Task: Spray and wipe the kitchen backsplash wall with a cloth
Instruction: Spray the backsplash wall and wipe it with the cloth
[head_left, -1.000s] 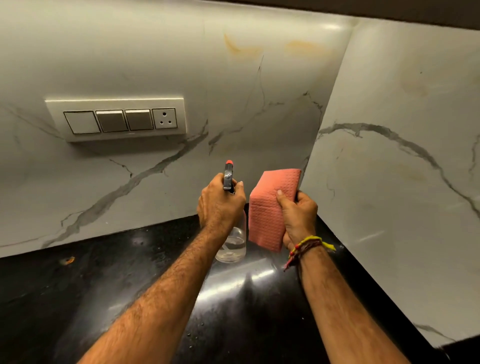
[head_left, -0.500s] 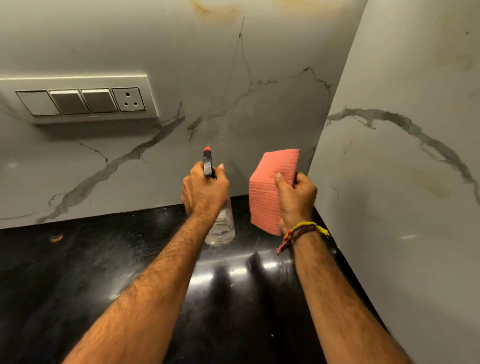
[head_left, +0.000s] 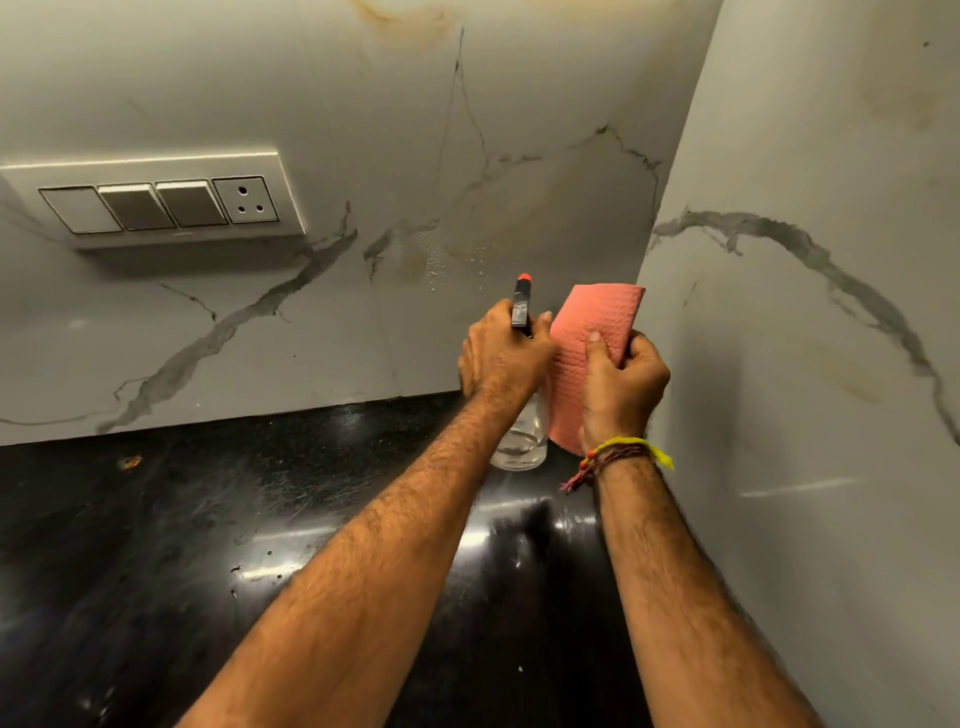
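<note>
My left hand (head_left: 501, 358) grips a clear spray bottle (head_left: 522, 439) by its black, red-tipped nozzle head, which points at the white marble backsplash (head_left: 405, 312). Fine droplets speckle the wall just above the nozzle, near a brownish stain. My right hand (head_left: 621, 387) holds a folded pink cloth (head_left: 589, 322) upright, right beside the bottle and close to the corner where the side wall (head_left: 805, 364) meets the back wall. A little liquid sits in the bottle's bottom.
A white switch panel (head_left: 161, 205) with three switches and a socket sits on the backsplash at left. The glossy black countertop (head_left: 208, 545) spreads below, with a small orange speck at its far left. Yellowish stains mark the top of the back wall.
Both hands have drawn closer together, near the corner. Droplets now show on the wall above the nozzle where none showed before.
</note>
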